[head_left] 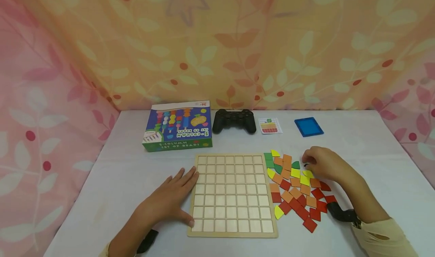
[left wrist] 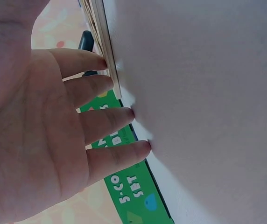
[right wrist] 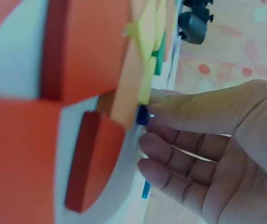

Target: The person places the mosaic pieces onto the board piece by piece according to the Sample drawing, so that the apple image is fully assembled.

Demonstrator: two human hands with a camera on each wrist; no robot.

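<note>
A wooden grid board [head_left: 236, 237] lies flat on the white table. My left hand [head_left: 170, 196] is spread along its left edge, with index fingertip and thumb against the frame; the left wrist view shows straight fingers [left wrist: 110, 123] close to the tabletop. Right of the board is a loose spread of flat tiles in red, orange [head_left: 311, 201], yellow [head_left: 295, 173] and green. Over the far right of this spread, my right hand [head_left: 324, 162] pinches a small dark blue piece [right wrist: 143, 115] between thumb and forefinger, beside a yellow quarter-round tile [head_left: 307, 173]. The other fingers are loosely bent.
Behind the board stand a bead-set box [head_left: 178, 126] and a black game controller [head_left: 234, 121]. A small pattern card [head_left: 270, 125] and a blue square tray [head_left: 308, 126] lie farther right. Patterned cloth [head_left: 238, 42] hangs along the back and sides of the table.
</note>
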